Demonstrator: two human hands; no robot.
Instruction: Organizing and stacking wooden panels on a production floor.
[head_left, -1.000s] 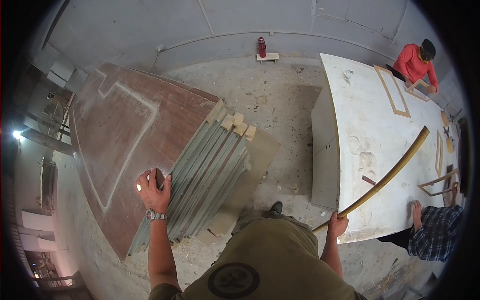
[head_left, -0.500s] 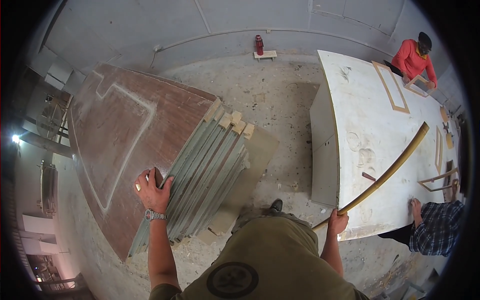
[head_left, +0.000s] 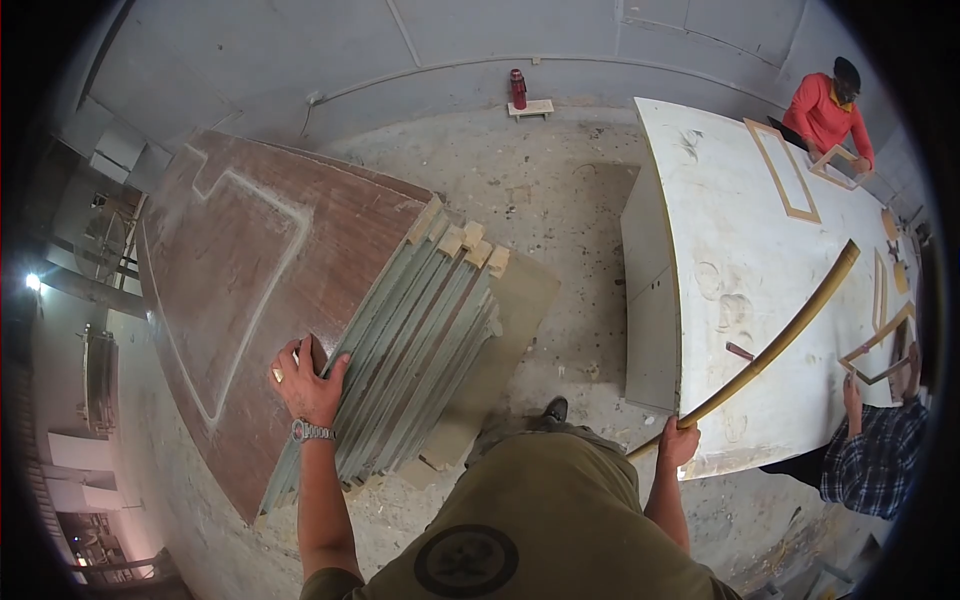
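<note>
Two hands (head_left: pixel 308 385), one curved strip (head_left: pixel 770 345)

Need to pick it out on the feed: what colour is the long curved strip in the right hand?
Yellowish tan, the long curved strip; head view shows it.

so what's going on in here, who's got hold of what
A person stands between a stack of boards and a white worktable. Their left hand grips the edge of the top reddish-brown board; their right hand holds the lower end of a long curved yellowish strip lying across the table. Two other people work at the table's far side.
</note>
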